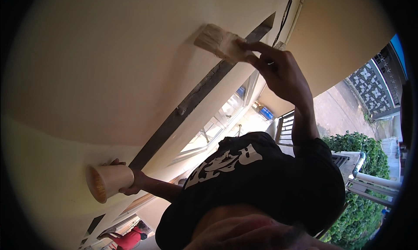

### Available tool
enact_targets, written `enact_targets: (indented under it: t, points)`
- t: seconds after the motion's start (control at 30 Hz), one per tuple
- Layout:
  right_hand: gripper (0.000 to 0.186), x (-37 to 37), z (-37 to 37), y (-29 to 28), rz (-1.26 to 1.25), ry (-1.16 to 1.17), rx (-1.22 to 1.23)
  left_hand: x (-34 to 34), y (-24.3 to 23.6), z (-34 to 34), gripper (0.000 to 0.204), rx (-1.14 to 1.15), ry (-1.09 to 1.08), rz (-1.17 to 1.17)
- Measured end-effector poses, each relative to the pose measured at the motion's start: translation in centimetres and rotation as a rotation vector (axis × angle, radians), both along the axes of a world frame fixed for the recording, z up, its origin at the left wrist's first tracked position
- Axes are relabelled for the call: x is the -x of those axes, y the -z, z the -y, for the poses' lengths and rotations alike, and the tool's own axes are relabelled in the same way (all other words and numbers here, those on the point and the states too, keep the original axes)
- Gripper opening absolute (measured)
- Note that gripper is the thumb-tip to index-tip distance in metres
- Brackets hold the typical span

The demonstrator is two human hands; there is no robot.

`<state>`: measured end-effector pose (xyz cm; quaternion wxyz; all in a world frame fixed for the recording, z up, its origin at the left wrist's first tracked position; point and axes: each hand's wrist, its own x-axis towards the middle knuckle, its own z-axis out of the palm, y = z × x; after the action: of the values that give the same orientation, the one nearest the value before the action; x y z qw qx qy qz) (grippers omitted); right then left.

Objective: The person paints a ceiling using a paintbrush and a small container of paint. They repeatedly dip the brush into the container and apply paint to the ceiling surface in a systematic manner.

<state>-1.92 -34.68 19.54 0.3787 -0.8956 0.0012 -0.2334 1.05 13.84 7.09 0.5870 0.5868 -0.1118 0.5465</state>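
My right hand (282,73) is raised and grips a wide paintbrush (217,41) by its handle end. The brush is caked with pale paint, and its bristles are at or very near a cream painted surface (113,75); whether they touch it I cannot tell. Lower down, at the left, my left hand (138,182) is wrapped round a pale tub (119,179). The tub is tilted, its mouth facing left, with a yellowish-orange inside showing. Part of my left fingers is hidden behind it.
A dark, rough strip (191,99) runs diagonally along the painted surface between both hands. Beyond are bright windows (213,128), a cable (287,10), green bushes (361,171), a pale railing (370,187) and a patterned wall (370,91). A person in red (128,239) is at the lower left.
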Motion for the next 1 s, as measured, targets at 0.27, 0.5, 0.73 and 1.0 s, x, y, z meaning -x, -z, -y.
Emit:
enact_targets:
  t: [0.27, 0.5, 0.73, 1.0]
  points:
    - [0.032, -6.3, -1.4, -11.1, 0.515, 0.062, -0.041, -1.3, -0.8, 1.1, 0.083, -0.061, 0.001, 0.043]
    - [0.033, -3.7, -4.8, 9.2, 0.178, 0.012, -0.222, 1.0, 0.5, 0.6, 0.083, -0.011, -0.018, -0.008]
    - [0.036, -1.2, 1.0, 10.6, -0.013, 0.392, -0.124, -0.3, -0.2, 0.2, 0.083, -0.056, -0.031, -0.019]
    - [0.037, -2.9, 0.4, 7.8, 0.271, 0.452, -0.111, -0.5, 0.8, -1.3, 0.086, -0.108, -0.034, -0.024]
